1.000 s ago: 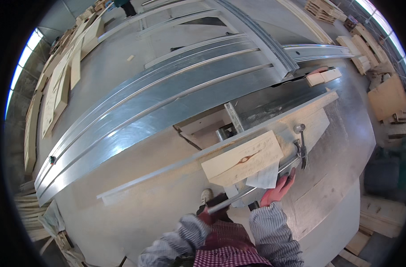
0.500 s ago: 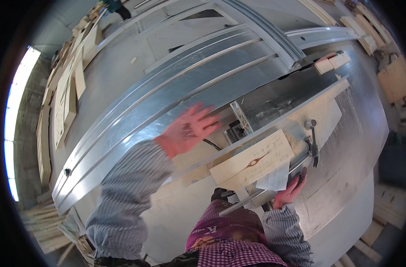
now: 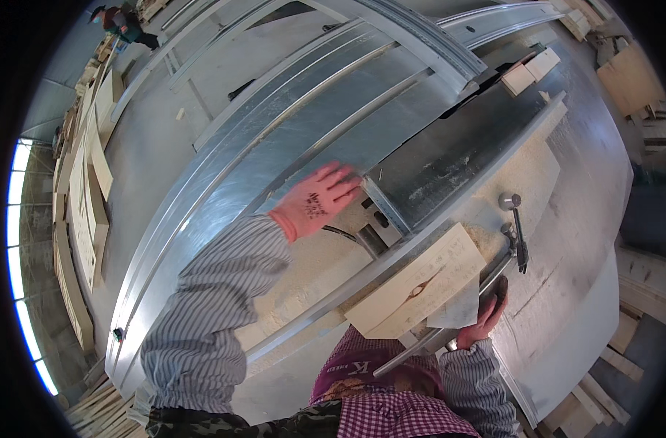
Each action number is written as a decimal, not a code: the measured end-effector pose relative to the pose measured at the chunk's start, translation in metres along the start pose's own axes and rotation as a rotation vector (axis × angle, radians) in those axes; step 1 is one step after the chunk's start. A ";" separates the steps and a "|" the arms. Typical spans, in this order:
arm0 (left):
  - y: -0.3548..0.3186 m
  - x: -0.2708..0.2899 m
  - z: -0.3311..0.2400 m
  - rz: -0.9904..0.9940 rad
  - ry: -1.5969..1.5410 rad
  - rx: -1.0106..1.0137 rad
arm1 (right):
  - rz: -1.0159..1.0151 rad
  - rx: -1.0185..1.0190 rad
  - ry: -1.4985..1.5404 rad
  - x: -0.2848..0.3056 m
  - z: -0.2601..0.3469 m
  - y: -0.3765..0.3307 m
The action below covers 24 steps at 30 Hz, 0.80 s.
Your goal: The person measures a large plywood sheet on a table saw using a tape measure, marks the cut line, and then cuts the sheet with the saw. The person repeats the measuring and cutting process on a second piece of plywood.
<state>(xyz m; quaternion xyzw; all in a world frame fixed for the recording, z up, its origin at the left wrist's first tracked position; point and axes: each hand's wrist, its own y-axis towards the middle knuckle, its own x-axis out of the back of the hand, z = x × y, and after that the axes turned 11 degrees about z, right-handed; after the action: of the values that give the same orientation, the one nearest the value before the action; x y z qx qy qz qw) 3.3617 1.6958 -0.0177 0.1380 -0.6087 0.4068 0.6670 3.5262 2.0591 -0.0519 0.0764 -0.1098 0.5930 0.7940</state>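
Note:
My left hand (image 3: 315, 202), in a pink glove with dark writing on its back, lies fingers outstretched at the inner edge of the grooved metal table (image 3: 289, 120). Its fingertips are close to a metal crosspiece (image 3: 386, 204); contact is unclear. My right hand (image 3: 485, 317), also gloved, rests beside a round metal bar (image 3: 413, 353), fingers extended and partly shaded. Between my hands, a pale wooden board (image 3: 420, 281) with a dark knot lies against the long metal fence (image 3: 457, 208). White paper (image 3: 455, 308) sits between the board and my right hand.
A black lever with a round knob (image 3: 519, 232) stands on the right-hand metal surface. Sawdust (image 3: 293, 292) covers the area below my left hand. Small wood blocks (image 3: 531, 71) lie at the far right; stacked boards (image 3: 88, 197) line the left. Another person (image 3: 123, 26) stands far left.
My view has shifted. My left hand, blurred before, is now sharp and nearer the metal crosspiece. My right hand stays by the bar. The distant person has come further into view.

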 end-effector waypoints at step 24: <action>0.013 0.006 -0.026 -0.156 -0.251 0.010 | -0.087 -0.077 0.208 -0.005 0.005 -0.003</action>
<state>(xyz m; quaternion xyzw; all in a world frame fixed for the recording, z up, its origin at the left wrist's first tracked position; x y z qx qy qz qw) 3.3702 1.7244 -0.0225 0.2380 -0.6726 0.3364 0.6147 3.5274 2.0519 -0.0485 -0.0113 -0.0460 0.5581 0.8284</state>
